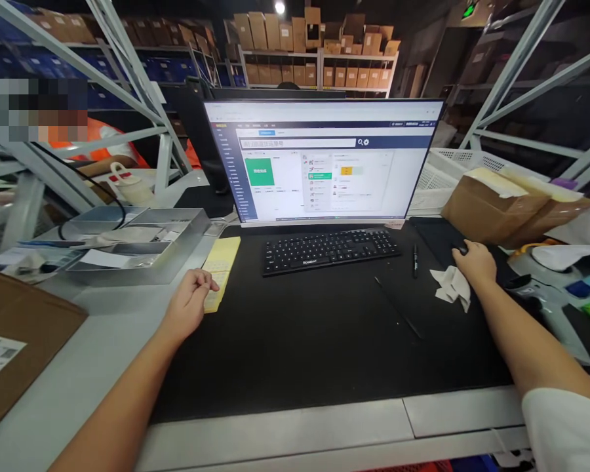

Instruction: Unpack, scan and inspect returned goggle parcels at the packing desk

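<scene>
My right hand [474,263] rests over a black computer mouse [462,248] at the right of the desk, its fingers wrapped on it; most of the mouse is hidden under them. At the left, my left hand [191,300] lies with loosely curled fingers against the edge of a yellow notepad [224,252], and nothing shows in it. Between the hands, a black keyboard [330,252] lies below a lit monitor [324,160] with a search bar and a chat window. A crumpled tissue [451,287] is beside my right wrist, near a black pen [415,261].
A grey divided tray [142,259] and a cardboard box [24,328] stand at the left. Back right are a brown carton [494,206] and a white basket [467,157]. A thin dark stick [398,307] lies on the black desk mat [295,367]. Behind the left frame sits another person [98,141].
</scene>
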The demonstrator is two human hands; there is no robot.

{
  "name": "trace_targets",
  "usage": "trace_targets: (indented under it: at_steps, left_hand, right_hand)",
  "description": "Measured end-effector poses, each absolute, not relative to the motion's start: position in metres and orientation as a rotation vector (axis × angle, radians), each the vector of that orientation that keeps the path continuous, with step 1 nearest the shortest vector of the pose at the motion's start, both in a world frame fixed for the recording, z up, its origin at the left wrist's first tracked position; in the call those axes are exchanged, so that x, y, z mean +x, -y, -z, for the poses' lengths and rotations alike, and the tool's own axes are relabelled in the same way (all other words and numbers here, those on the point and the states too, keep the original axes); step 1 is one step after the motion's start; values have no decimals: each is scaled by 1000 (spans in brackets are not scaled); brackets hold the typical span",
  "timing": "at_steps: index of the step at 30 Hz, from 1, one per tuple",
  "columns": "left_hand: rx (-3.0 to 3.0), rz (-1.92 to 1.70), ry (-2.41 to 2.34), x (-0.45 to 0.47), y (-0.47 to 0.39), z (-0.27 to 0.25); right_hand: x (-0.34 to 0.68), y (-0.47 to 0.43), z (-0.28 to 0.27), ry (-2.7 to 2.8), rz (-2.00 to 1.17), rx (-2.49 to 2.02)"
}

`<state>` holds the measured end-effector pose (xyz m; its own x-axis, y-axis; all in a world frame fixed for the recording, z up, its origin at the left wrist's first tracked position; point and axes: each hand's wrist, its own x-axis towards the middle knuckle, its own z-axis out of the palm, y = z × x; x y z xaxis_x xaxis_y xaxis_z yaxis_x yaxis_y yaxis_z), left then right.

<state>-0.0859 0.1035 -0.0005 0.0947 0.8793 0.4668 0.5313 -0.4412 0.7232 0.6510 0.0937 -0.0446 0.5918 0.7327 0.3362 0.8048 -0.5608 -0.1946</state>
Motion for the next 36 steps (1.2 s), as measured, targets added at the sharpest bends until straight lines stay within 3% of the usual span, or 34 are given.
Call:
trace_targets:
  at_steps: [36]
  left_hand:
    - [1923, -1044, -1279, -69, -95, 11]
  right_hand:
    - [659, -101, 55, 1149, 307, -2482]
